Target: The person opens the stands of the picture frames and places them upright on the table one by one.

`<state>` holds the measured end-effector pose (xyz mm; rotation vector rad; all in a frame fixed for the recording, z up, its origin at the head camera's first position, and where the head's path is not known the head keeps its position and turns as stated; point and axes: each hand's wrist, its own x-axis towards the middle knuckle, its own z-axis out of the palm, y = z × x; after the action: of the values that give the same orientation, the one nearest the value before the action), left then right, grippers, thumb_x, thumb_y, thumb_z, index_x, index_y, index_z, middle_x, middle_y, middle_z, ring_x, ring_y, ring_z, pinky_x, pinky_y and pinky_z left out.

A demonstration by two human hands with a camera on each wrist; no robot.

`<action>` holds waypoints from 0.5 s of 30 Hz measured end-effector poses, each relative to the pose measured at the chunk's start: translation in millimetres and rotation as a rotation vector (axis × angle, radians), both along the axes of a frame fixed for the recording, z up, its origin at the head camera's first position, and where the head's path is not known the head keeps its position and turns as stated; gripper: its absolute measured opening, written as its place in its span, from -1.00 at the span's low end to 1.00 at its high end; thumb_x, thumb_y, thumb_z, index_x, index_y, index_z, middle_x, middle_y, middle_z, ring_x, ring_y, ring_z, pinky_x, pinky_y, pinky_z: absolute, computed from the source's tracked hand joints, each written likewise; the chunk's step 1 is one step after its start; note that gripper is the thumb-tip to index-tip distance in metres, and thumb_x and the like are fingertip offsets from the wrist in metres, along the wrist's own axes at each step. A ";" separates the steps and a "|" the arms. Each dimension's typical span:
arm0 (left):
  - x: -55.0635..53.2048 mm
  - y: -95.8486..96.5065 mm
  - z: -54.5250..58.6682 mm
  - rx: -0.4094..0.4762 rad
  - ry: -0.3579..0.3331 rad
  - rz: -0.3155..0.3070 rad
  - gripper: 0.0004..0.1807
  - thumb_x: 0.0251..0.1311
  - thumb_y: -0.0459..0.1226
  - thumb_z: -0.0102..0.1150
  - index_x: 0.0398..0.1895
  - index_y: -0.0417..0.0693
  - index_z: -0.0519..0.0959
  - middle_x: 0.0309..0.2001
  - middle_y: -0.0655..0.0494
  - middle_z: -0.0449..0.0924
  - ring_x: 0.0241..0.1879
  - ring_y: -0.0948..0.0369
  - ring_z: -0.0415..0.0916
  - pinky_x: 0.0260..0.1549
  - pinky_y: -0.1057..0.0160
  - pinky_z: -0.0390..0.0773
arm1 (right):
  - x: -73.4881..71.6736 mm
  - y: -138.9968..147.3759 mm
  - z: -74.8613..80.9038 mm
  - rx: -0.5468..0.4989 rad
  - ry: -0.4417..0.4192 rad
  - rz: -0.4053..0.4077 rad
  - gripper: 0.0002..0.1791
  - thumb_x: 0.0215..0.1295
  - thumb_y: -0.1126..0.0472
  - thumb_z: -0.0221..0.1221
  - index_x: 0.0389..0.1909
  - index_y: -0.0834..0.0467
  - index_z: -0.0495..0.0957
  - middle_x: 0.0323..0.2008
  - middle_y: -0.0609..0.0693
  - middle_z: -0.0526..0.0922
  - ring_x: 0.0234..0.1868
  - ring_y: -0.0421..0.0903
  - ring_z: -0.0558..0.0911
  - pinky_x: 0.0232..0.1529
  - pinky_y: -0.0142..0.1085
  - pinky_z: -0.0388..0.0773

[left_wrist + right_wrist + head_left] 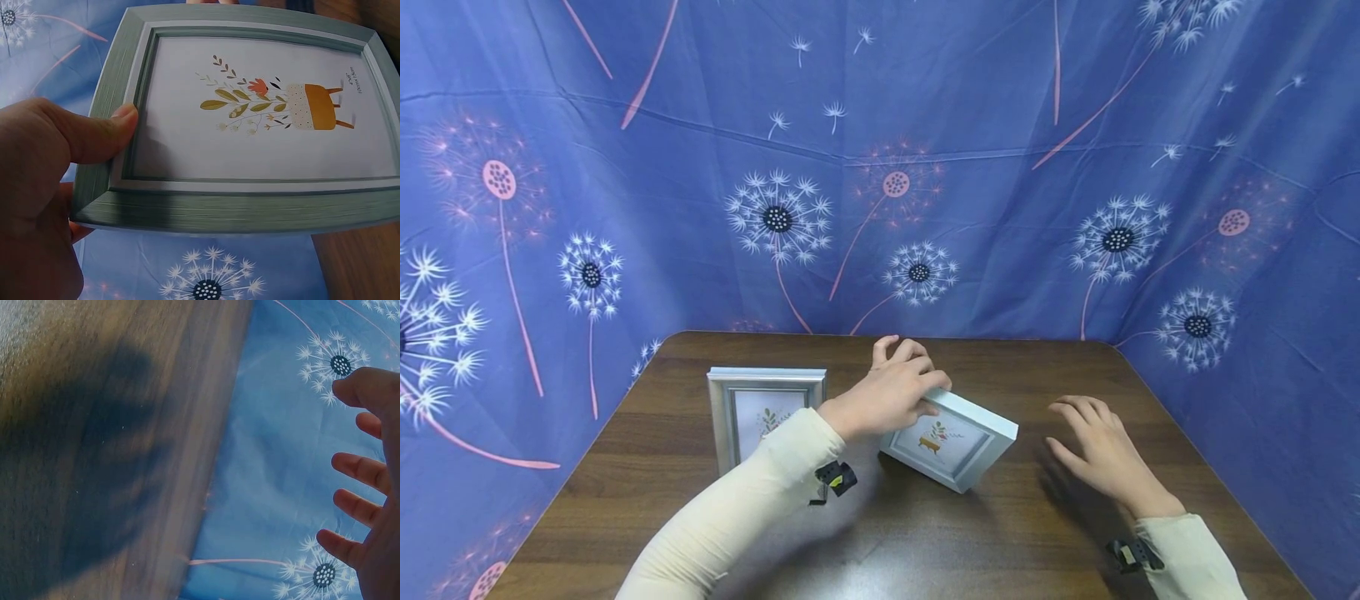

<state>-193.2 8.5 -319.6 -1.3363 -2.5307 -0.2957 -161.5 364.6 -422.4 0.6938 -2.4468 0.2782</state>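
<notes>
Pale-green picture frame (945,440): apparently being positioned; the next move likely calls for a steady grip while straightening it.
Frame's place: tilted, between the hands; contact with the counter (925,550) unclear.
Left hand (891,396): pinches its edge, thumb in front.
Right hand (1101,457): loosely spread, holding nothing, apart from it.
Silver picture frame (727,425): upright, farther left.

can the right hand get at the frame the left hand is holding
Probably yes: the right hand is empty, its fingers apart, and nothing stands between it and the near end of the pale green frame. The left hand grips the opposite end, leaving that side free.
</notes>
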 end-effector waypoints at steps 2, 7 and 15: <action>-0.2 -1.4 1.1 0.009 0.003 -0.012 -0.67 0.21 -0.13 0.35 0.04 0.18 0.61 -0.12 0.26 0.59 0.20 0.15 0.24 0.31 -0.24 -0.10 | -0.2 -1.5 0.0 0.001 0.001 0.006 -0.46 -0.06 0.24 0.38 0.02 0.22 0.52 0.01 0.24 0.52 0.03 0.34 0.45 -0.18 0.27 0.37; -1.8 -3.6 3.1 0.016 0.038 -0.034 -0.67 0.14 -0.14 0.40 0.00 0.21 0.63 -0.15 0.28 0.60 0.16 0.18 0.27 0.30 -0.24 -0.09 | -1.6 -3.0 0.2 0.003 0.008 0.018 -0.46 -0.06 0.23 0.37 0.02 0.22 0.52 0.01 0.22 0.53 0.03 0.32 0.45 -0.16 0.24 0.36; -2.7 -8.0 10.4 -0.019 0.105 -0.077 -0.64 0.07 -0.15 0.44 -0.02 0.26 0.65 -0.14 0.30 0.62 0.04 0.23 0.37 0.26 -0.27 0.00 | -3.8 -3.8 0.4 0.002 0.016 0.038 -0.44 -0.07 0.21 0.39 0.03 0.19 0.51 0.01 0.20 0.54 0.03 0.30 0.47 -0.17 0.25 0.37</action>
<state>-195.9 0.5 -309.2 -1.4206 -2.4060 -0.2122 -165.3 360.8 -422.0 0.7419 -2.4210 0.2842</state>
